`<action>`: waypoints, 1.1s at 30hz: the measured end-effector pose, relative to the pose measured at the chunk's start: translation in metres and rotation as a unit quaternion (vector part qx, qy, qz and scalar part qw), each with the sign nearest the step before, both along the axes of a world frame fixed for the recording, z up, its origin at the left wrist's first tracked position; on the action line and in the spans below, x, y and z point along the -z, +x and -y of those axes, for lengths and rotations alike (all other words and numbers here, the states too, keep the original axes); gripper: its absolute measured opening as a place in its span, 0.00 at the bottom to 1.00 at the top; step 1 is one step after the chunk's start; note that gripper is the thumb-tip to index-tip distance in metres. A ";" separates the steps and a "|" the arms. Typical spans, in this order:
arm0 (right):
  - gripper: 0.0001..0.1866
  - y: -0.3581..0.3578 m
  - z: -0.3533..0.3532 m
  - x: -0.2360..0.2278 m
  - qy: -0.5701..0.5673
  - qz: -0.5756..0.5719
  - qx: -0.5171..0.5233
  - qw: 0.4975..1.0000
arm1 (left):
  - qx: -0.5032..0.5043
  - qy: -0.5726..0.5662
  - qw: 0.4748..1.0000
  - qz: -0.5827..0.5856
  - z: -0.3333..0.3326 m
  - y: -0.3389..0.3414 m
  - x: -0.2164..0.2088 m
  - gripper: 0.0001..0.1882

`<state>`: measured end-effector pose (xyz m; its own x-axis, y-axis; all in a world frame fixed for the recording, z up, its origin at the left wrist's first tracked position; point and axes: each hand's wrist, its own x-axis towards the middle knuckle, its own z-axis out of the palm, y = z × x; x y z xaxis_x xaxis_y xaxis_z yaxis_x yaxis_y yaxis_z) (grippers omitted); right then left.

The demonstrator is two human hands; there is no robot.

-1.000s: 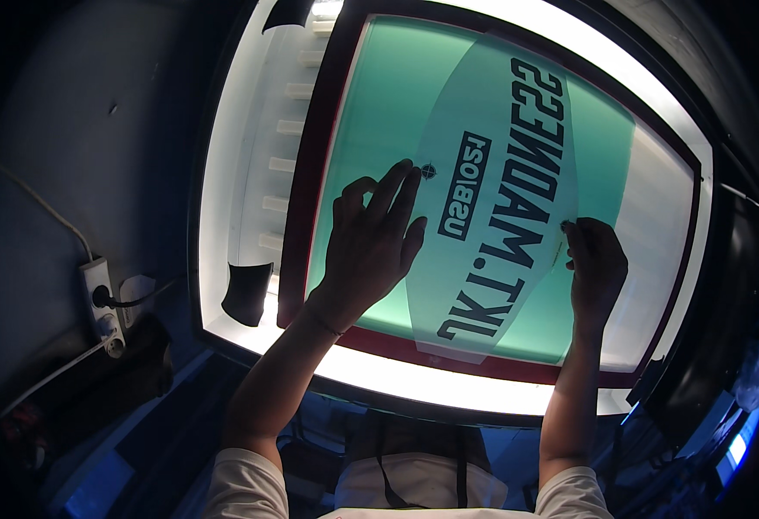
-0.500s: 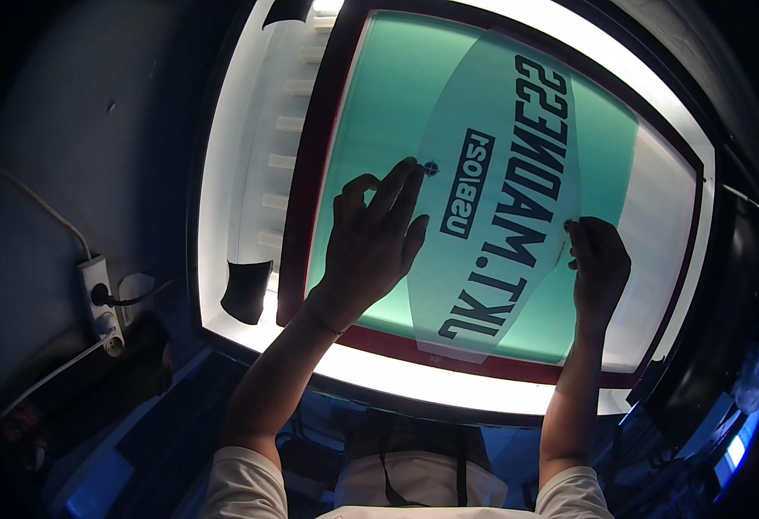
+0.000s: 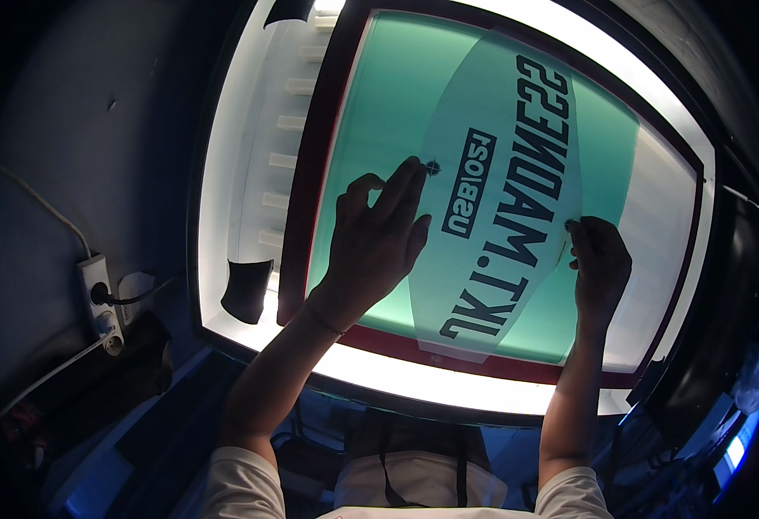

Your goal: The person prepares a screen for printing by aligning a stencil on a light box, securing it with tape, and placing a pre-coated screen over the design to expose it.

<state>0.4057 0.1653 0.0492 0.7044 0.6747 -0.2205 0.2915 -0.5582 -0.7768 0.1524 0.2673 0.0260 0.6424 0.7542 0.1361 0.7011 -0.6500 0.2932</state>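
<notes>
- Close in, at the bright near rim of the light table (image 3: 431,389), mind any lean of the body: could jog the red frame (image 3: 379,343) and, with it, everything lying inside.
- Just beyond, find the lower end of the clear film (image 3: 499,186) overlapping the frame's near side; could catch or curl there if brushed in passing.
- To the right, see the right hand (image 3: 603,264) with thumb and fingers drawn together at a small dark mark (image 3: 569,224) on the film's edge (cannot tell whether pinching the sheet or only pressing it). Could crease or skew the film by tugging sharply.
- Slightly farther, see the left hand (image 3: 375,238) spread, clasping nothing visible, with a fingertip beside the crossed round mark (image 3: 433,168); could let the film pivot by pressing too lightly.
- Toward the far side, follow the film over the green screen (image 3: 604,156): could drift or lift at the upper end, for want of any hand there.
</notes>
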 end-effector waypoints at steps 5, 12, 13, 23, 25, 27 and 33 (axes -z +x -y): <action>0.09 -0.001 0.000 -0.001 0.000 -0.008 0.007 1.000 | 0.011 0.027 0.999 -0.023 0.001 0.001 -0.001 0.30; 0.09 0.000 0.000 -0.001 -0.005 -0.007 0.008 1.000 | 0.015 0.031 0.998 -0.048 -0.001 0.005 -0.005 0.31; 0.09 0.000 0.000 -0.001 -0.005 -0.008 0.008 1.000 | 0.014 0.031 0.998 -0.049 -0.001 0.005 -0.005 0.31; 0.09 0.001 0.000 0.000 -0.006 -0.005 0.012 1.000 | 0.016 0.035 0.999 -0.021 -0.002 0.004 -0.001 0.30; 0.09 0.000 -0.001 -0.001 -0.006 -0.008 0.010 1.000 | 0.013 0.035 0.999 -0.015 -0.001 0.001 -0.001 0.30; 0.09 0.000 -0.001 -0.003 -0.010 -0.007 0.010 1.000 | 0.014 0.034 0.999 -0.011 -0.001 0.002 -0.001 0.30; 0.09 -0.001 0.000 -0.003 -0.003 -0.008 0.009 1.000 | 0.014 0.034 0.999 -0.008 -0.001 0.001 -0.001 0.30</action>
<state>0.4049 0.1656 0.0518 0.7133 0.6599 -0.2360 0.2688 -0.5686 -0.7774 0.1538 0.2683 0.0267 0.6651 0.7257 0.1760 0.6874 -0.6871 0.2354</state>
